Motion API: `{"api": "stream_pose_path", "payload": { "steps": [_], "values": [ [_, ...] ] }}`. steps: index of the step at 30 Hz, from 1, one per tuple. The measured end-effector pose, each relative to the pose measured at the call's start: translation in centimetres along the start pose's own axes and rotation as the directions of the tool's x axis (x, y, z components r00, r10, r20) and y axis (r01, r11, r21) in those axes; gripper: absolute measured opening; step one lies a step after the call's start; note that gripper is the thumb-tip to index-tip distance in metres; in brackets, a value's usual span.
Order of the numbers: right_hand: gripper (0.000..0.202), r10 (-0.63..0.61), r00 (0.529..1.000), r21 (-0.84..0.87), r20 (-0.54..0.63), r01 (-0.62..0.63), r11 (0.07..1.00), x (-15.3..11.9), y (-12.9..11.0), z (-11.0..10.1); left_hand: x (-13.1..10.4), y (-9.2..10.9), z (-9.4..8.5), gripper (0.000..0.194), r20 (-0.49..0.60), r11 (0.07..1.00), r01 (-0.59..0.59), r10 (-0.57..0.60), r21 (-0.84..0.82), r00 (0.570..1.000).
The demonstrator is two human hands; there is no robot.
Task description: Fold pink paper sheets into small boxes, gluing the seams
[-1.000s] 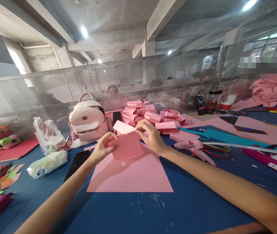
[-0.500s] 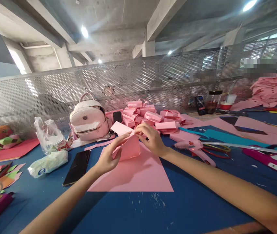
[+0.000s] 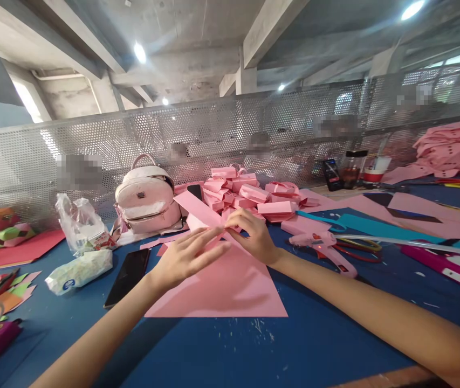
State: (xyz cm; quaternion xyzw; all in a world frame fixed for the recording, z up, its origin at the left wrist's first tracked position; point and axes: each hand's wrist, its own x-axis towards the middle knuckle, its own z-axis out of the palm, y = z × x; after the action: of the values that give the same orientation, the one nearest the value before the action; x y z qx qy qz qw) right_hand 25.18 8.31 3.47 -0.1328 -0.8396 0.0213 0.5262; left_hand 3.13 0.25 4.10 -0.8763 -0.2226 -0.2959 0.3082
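Note:
A folded piece of pink paper (image 3: 200, 208) is up in front of me, its long flap pointing to the upper left. My right hand (image 3: 254, 236) pinches its near right edge between thumb and fingertips. Beside it, my left hand (image 3: 187, 257) has its fingers stretched out and the thumb apart; its fingertips come close to the folded paper, and whether they touch it I cannot tell. Under both hands a large flat pink sheet (image 3: 230, 293) lies on the blue table (image 3: 221, 355). My left hand hides the lower part of the folded piece.
Behind the hands is a heap of folded pink paper pieces (image 3: 246, 188). A pink glue gun (image 3: 321, 245) lies on the right. To the left are a black phone (image 3: 128, 277), a tissue pack (image 3: 80, 271) and a pale backpack (image 3: 146, 199). A perforated metal screen (image 3: 213, 124) stands behind.
My left hand has come off its grip and its fingers have straightened. The folded paper has turned, so its flap now points further up and left. My right hand keeps its pinch.

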Motion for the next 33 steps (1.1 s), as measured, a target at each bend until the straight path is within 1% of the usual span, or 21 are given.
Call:
{"api": "stream_pose_path", "payload": {
  "steps": [2,3,5,7,8,9,10,12,13,14,16,17,18,20,22,24,25,26,27,30,33],
  "values": [
    [0.007,0.036,0.999,0.012,0.033,-0.036,0.999,0.0,-0.1,0.0,0.3,0.2,-0.6,0.059,0.025,0.983,-0.114,0.112,0.141,0.993],
    [0.009,0.059,0.997,0.017,0.05,-0.06,0.998,0.0,-0.1,0.0,0.3,0.5,-0.7,0.059,0.034,0.975,-0.132,0.128,0.179,0.991],
    [0.018,0.123,0.99,0.034,0.075,-0.126,0.991,-0.3,-0.2,0.1,-0.4,1.4,-0.5,0.062,0.063,0.974,-0.111,0.1,0.196,0.993],
    [0.027,0.207,0.974,0.065,0.095,-0.213,0.975,-1.0,-0.4,0.3,-1.6,2.7,-0.1,0.066,0.129,0.986,-0.078,0.059,0.15,0.99],
    [0.029,0.249,0.962,0.087,0.115,-0.26,0.962,-1.6,-0.5,0.4,-2.3,3.4,0.1,0.069,0.188,0.993,-0.05,0.03,0.104,0.982],
    [0.03,0.288,0.946,0.111,0.147,-0.305,0.946,-2.2,-0.7,0.4,-3.0,4.2,0.2,0.07,0.257,0.999,-0.005,-0.007,0.047,0.966],
    [0.03,0.319,0.929,0.134,0.189,-0.346,0.929,-2.8,-0.8,0.5,-3.6,4.9,0.2,0.07,0.349,0.998,0.056,-0.045,-0.022,0.936],
    [0.031,0.359,0.892,0.171,0.277,-0.413,0.895,-4.2,-1.1,0.5,-4.4,6.1,-0.1,0.067,0.524,0.968,0.202,-0.097,-0.148,0.846],
    [0.033,0.376,0.87,0.185,0.32,-0.447,0.875,-4.8,-1.2,0.5,-4.6,6.4,-0.4,0.066,0.577,0.943,0.259,-0.095,-0.208,0.811],
    [0.033,0.398,0.843,0.195,0.363,-0.486,0.852,-5.4,-1.3,0.5,-4.9,6.6,-0.5,0.07,0.601,0.915,0.308,-0.095,-0.262,0.794],
    [0.033,0.439,0.779,0.196,0.447,-0.564,0.802,-6.2,-1.3,0.4,-5.5,6.5,-0.7,0.086,0.59,0.849,0.4,-0.135,-0.346,0.796],
    [0.032,0.453,0.75,0.187,0.481,-0.593,0.783,-6.5,-1.2,0.3,-6.0,6.3,-0.7,0.089,0.58,0.809,0.454,-0.178,-0.374,0.795],
    [0.031,0.461,0.73,0.175,0.504,-0.609,0.773,-6.7,-1.1,0.2,-6.4,6.1,-0.6,0.086,0.569,0.766,0.504,-0.224,-0.399,0.791],
    [0.033,0.454,0.717,0.155,0.529,-0.608,0.779,-6.9,-1.0,0.0,-7.4,5.5,-0.3,0.07,0.552,0.682,0.571,-0.285,-0.458,0.784],
    [0.037,0.438,0.718,0.139,0.54,-0.59,0.796,-6.9,-0.8,-0.1,-7.9,4.9,0.0,0.054,0.54,0.618,0.589,-0.296,-0.52,0.788],
    [0.038,0.426,0.713,0.11,0.556,-0.572,0.813,-6.8,-0.8,-0.2,-7.6,4.3,0.1,0.04,0.576,0.574,0.624,-0.296,-0.531,0.762],
    [0.037,0.422,0.708,0.092,0.566,-0.563,0.821,-6.8,-0.8,-0.2,-7.2,4.0,0.2,0.033,0.61,0.56,0.651,-0.296,-0.512,0.735],
    [0.036,0.418,0.702,0.075,0.576,-0.555,0.828,-6.8,-0.8,-0.1,-6.6,3.8,0.3,0.029,0.647,0.554,0.676,-0.291,-0.487,0.705],
    [0.036,0.413,0.697,0.064,0.586,-0.548,0.834,-6.8,-0.7,-0.1,-6.0,3.7,0.5,0.03,0.666,0.562,0.681,-0.28,-0.471,0.692],
    [0.037,0.401,0.696,0.05,0.595,-0.531,0.846,-6.9,-0.6,0.0,-4.7,3.6,1.4,0.031,0.667,0.654,0.634,-0.256,-0.414,0.7],
    [0.033,0.41,0.697,-0.006,0.589,-0.503,0.864,-7.2,-0.5,-0.1,-4.7,3.8,2.7,0.022,0.659,0.788,0.543,-0.246,-0.292,0.711]
  ]
}}
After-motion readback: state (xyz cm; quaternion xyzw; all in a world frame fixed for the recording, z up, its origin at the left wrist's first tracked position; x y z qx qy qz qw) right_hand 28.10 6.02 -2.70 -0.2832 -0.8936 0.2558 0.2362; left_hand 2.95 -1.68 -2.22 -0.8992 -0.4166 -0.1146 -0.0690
